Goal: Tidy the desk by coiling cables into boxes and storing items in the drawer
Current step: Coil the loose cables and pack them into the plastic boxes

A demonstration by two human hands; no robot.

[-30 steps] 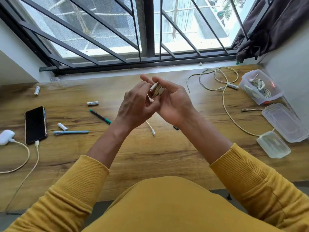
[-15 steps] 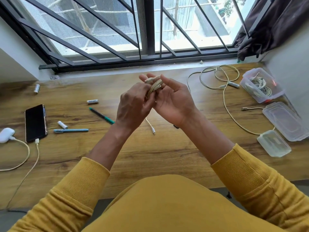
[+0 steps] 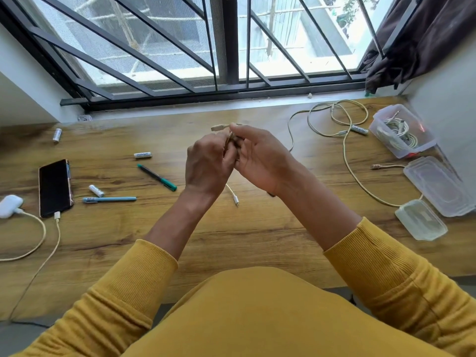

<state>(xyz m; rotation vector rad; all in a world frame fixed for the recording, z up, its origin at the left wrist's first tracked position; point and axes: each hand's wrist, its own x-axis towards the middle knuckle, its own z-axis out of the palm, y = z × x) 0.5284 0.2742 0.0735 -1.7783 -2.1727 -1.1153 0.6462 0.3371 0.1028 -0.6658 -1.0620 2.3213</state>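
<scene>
A cable (image 3: 233,140) is held above the middle of the desk (image 3: 231,235), gripped between the left hand (image 3: 208,163) and right hand (image 3: 260,158). One plug juts out far of the fingers and the other end hangs to the desk. An open box (image 3: 401,134) with coiled cables sits at far right.

It looked like a room in a home, set up as a small work spot. A wood-grain counter (image 3: 257,240) ran wall to wall beneath a window with black metal bars (image 3: 164,60), and a dark curtain (image 3: 425,39) hung bunched at the right. Everyday personal items lay scattered on the wood: a smartphone (image 3: 54,188) on its charging cable, a white earbud case (image 3: 9,206), pens, loose AA batteries, and clear plastic food boxes (image 3: 438,185) holding cables.
</scene>
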